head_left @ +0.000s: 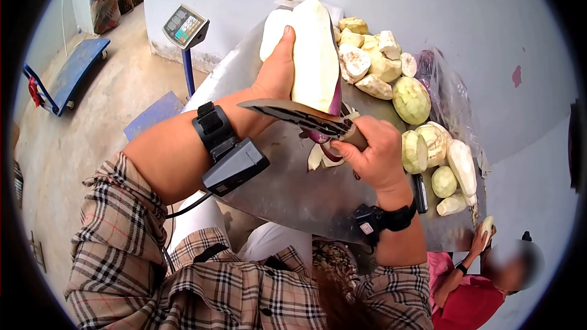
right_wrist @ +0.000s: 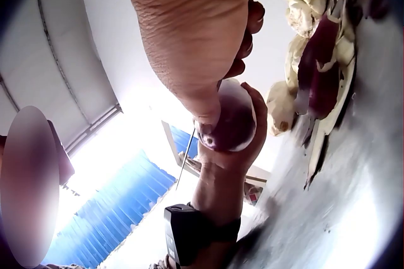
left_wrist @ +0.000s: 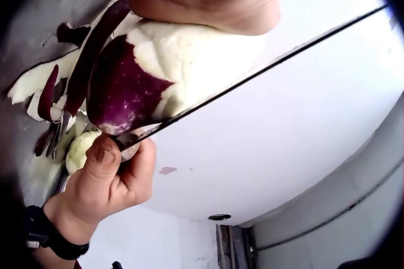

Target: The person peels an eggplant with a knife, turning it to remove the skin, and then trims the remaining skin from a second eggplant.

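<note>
My left hand point(head_left: 276, 72) holds a large eggplant point(head_left: 315, 55) up over the metal table point(head_left: 275, 183), thumb laid along its pale peeled side. Purple skin point(left_wrist: 117, 86) still covers its lower end in the left wrist view. In my right hand point(head_left: 380, 154) is the handle of a broad knife point(head_left: 293, 113), fingers curled round it. The dark-stained blade lies across the eggplant's lower end, pointing toward my left forearm. Beneath, purple and white peel strips point(left_wrist: 95, 48) lie heaped on the metal.
Peeled pale eggplants point(head_left: 411, 99) and cut pieces line the table's wall side, beside a clear plastic bag point(head_left: 451, 95). A dark phone point(head_left: 420, 194) lies near my right wrist. Another person point(head_left: 471, 293) sits at the table's right end. A scale display point(head_left: 185, 25) stands left.
</note>
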### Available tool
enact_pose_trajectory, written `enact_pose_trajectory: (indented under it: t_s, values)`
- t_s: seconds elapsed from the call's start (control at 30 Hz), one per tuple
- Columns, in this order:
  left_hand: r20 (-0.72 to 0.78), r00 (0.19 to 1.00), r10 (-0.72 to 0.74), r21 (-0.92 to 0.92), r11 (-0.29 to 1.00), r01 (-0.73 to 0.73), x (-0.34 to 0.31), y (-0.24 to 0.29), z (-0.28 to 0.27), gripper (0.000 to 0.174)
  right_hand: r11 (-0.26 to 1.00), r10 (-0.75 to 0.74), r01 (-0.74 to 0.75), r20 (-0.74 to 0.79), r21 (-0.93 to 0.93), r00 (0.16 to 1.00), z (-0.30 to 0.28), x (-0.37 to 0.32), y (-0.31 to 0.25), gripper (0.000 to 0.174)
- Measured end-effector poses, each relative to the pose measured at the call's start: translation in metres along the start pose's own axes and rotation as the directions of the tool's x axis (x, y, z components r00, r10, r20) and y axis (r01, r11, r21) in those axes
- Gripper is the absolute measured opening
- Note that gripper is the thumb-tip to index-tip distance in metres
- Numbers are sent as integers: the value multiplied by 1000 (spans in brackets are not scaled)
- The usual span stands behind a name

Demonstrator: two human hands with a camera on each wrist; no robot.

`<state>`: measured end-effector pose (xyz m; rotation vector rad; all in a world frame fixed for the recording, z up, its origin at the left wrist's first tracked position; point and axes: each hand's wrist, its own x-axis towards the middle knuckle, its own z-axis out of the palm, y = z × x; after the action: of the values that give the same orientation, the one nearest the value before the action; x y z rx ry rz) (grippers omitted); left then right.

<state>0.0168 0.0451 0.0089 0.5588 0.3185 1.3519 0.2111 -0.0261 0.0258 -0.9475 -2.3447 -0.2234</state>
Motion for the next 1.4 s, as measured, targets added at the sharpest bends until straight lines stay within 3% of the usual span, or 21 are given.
enact_pose_trajectory:
  t_s: [0.13,0.23,0.27,0.53,0.67,0.93,1.4]
  values:
    - [-94,994,-57,-61,997,51,-11,1,16,57,998,54,-53,-67,19,996,1,-1,5,40]
    - [-28,999,-24,52,998,26,-5,-1,5,58,997,16,-18,18,81,1000,-3,0,3,40]
    - [-16,998,-59,11,998,59,-3,-3,2,60,995,10,-14,38,99,999,-3,0,2,40]
    - [-48,999,-23,99,995,28,9,-4,-8,64,992,16,-32,125,125,992,-2,0,3,42]
    - [-2,1000,28,115,993,-28,12,-5,-13,63,1000,-26,26,37,16,999,0,1,3,42]
    - [-59,998,-15,8,1000,16,1,-1,1,60,997,-55,53,-39,-49,998,3,0,5,43]
    - [67,996,-50,-156,986,60,-5,1,4,56,1000,-20,21,-112,7,994,2,-1,9,38]
